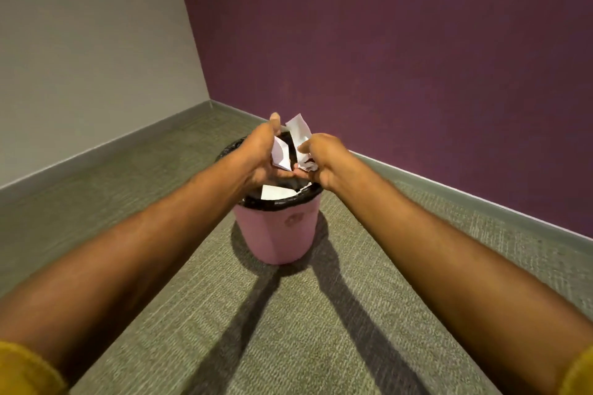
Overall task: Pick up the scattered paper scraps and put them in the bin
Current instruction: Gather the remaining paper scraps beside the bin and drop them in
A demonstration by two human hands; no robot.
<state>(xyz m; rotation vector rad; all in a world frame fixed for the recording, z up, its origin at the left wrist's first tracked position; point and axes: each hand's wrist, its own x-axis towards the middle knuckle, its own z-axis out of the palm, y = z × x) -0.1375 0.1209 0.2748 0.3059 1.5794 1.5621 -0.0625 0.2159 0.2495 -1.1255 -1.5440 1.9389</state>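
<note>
A pink bin [277, 231] with a black liner stands on the carpet in the room's corner. Both my hands hover just above its mouth. My left hand [261, 154] is cupped with the thumb raised, and white paper scraps [281, 153] lie against its palm. My right hand [321, 159] is curled round more white paper scraps [300, 135], one sticking up above the fingers. Another white scrap [276, 192] lies inside the bin near its front rim.
Grey-green carpet [288, 330] covers the floor. A purple wall [385, 58] rises behind the bin and a grey wall [80, 58] on the left, both with a pale baseboard. My forearms cast long shadows toward me.
</note>
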